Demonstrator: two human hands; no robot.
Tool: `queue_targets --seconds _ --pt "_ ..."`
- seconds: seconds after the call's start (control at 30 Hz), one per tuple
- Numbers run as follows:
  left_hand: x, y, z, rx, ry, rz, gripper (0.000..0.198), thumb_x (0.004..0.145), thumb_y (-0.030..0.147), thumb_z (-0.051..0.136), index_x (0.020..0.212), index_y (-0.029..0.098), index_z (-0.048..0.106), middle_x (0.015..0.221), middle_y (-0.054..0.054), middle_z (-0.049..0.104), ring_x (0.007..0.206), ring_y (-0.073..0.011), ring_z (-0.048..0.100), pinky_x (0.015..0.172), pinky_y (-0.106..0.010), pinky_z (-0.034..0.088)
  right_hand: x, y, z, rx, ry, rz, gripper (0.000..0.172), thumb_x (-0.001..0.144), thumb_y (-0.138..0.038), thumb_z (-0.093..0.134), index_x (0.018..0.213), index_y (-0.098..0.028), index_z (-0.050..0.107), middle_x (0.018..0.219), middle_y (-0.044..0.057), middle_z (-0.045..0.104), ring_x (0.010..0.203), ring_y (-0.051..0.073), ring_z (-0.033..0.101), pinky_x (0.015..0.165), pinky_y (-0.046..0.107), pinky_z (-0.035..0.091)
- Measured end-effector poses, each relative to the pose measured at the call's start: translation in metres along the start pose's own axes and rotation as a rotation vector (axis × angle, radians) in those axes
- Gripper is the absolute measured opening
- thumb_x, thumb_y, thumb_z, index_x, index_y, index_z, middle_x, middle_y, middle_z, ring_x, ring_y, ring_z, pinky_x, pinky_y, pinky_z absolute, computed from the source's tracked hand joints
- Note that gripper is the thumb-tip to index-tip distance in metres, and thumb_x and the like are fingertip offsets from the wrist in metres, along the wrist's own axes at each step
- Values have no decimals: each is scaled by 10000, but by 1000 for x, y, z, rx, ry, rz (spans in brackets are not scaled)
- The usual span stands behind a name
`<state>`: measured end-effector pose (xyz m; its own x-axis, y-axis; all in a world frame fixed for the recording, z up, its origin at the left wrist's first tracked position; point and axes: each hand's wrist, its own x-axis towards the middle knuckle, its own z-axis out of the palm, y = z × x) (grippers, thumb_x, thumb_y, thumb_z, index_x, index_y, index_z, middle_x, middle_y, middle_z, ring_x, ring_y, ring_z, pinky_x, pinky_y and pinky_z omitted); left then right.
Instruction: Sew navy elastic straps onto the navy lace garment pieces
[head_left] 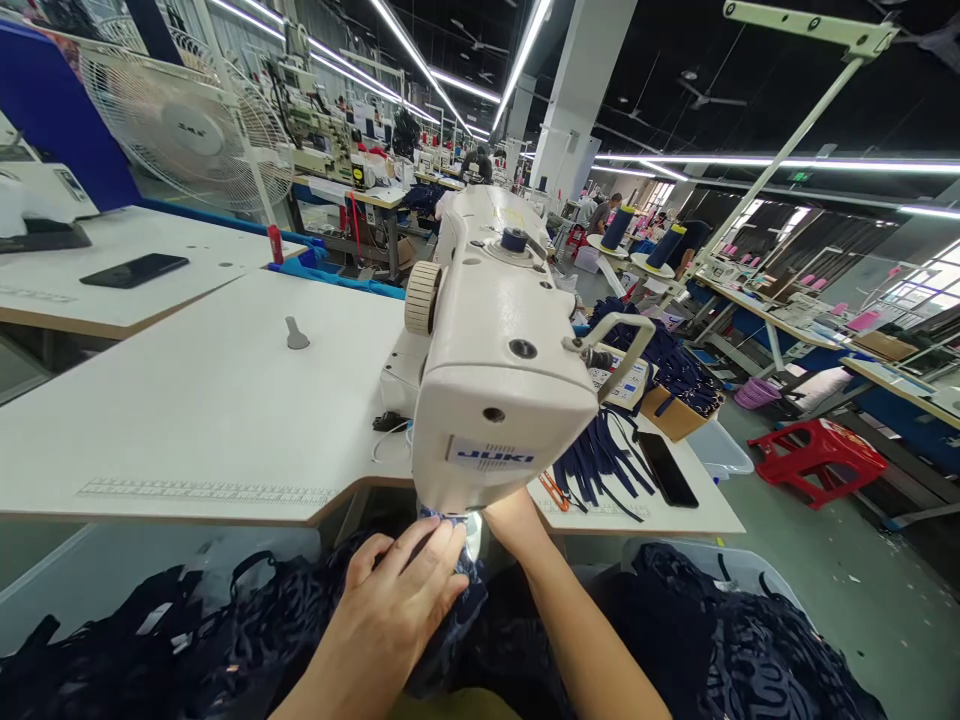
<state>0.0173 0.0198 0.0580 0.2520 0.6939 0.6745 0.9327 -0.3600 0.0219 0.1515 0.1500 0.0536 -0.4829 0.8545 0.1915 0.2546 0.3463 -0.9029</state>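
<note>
A white JUKI sewing machine [499,320] stands straight in front of me, its lit needle area low under the head. My left hand [409,580] is closed on a dark navy patterned garment [454,635], fingertips at the cloth just below the machine head. From the other side my right hand [511,518] reaches in under the head; its fingers are hidden behind the machine, so what they hold does not show. The garment hangs from the sewing spot towards my lap. The needle itself is out of sight.
Bins of navy garments flank me, left [187,620] and right [757,630]. Right of the machine lie navy straps [600,460], orange-handled snips [553,490] and a phone [667,470]. A grey metal piece [296,335] rests on the left tabletop. A red stool [817,455] stands at right.
</note>
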Motion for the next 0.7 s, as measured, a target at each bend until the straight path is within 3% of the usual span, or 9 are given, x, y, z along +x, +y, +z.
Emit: queue_targets --seconds 0.1,0.27,0.47,0.7 --pt "1 5 2 -83 35 -70 287 909 272 524 1188 256 589 1092 7 706 1046 -148 613 873 -306 321 -1 3 0 5 7 59 134 783 -249 564 857 -212 668 668 6 644 771 216 614 714 335 517" --pt "4 11 5 -126 121 -123 253 952 262 433 1130 245 612 1048 -6 723 995 -168 632 852 -339 318 -3 3 0 26 28 65 150 785 -240 563 903 -214 652 654 -2 609 748 206 590 720 341 504" --pt "15 8 -4 3 72 4 242 904 248 522 1126 252 620 1054 19 721 950 -138 645 817 -309 325 -1 6 3 -35 53 127 156 801 -245 551 915 -219 653 701 24 625 781 207 575 753 342 484" --pt "18 9 -2 49 77 22 243 912 249 513 1128 217 620 1047 14 726 926 -148 647 802 -321 332 -1 8 6 -109 56 116 154 832 -264 510 899 -247 648 727 31 615 783 207 571 727 327 469"
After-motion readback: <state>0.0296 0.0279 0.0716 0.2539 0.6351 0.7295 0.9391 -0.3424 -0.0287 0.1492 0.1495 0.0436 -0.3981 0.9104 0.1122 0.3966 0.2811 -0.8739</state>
